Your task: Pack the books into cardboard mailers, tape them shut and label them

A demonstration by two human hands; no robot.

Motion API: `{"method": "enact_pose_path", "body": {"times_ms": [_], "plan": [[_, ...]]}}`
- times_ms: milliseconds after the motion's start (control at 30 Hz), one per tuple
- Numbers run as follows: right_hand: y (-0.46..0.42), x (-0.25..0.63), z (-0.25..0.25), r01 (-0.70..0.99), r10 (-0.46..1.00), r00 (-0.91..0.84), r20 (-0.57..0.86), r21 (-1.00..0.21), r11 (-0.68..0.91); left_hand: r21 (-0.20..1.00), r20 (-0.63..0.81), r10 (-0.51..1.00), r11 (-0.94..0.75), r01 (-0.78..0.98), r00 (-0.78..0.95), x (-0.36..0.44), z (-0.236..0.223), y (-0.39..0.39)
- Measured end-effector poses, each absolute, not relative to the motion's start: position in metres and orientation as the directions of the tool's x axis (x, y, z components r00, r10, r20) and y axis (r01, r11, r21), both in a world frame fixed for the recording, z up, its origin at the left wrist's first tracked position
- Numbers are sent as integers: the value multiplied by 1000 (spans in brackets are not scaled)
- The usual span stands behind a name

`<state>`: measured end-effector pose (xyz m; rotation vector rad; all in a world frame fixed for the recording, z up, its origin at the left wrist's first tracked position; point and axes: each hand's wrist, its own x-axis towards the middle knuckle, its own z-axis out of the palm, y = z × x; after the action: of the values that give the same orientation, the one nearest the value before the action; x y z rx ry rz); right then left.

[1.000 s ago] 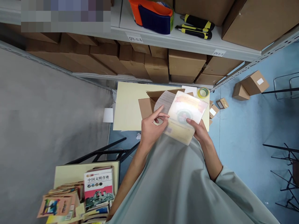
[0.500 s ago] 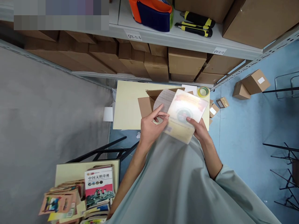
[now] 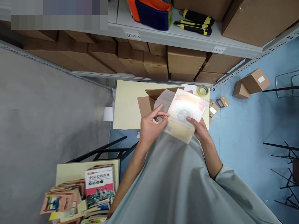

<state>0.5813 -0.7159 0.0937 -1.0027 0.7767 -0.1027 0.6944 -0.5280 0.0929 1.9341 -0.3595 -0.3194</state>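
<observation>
A thin book (image 3: 188, 104) with a pale cover, tinted orange at the top and cream at the bottom, is tilted above the table in front of me. A curved greyish page with fine lines of print fans out on its left. My right hand (image 3: 201, 129) grips the book's lower right side, thumb across the cover. At the left edge my left hand (image 3: 153, 126) pinches with thumb and fingers, seemingly on the page edge. Behind the book stands an open cardboard box (image 3: 144, 105), partly hidden by the page and my left hand.
The cream table (image 3: 128, 93) carries a roll of tape (image 3: 203, 91) at its right corner. Above are shelves of cardboard boxes (image 3: 187, 60) and cutter knives (image 3: 196, 28). A stack of books (image 3: 99, 186) lies on a lower left table. Small boxes (image 3: 255, 80) stand on the blue floor.
Almost nothing differs. The curved page on the left of the book has shifted slightly; both hands keep their hold in the same place.
</observation>
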Motion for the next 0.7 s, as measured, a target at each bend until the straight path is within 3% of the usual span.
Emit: {"method": "enact_pose_path", "body": {"times_ms": [700], "plan": [[-713, 581, 95, -245, -407, 752, -519, -792, 559, 929, -35, -409, -351, -122, 912, 694, 94, -525]]}}
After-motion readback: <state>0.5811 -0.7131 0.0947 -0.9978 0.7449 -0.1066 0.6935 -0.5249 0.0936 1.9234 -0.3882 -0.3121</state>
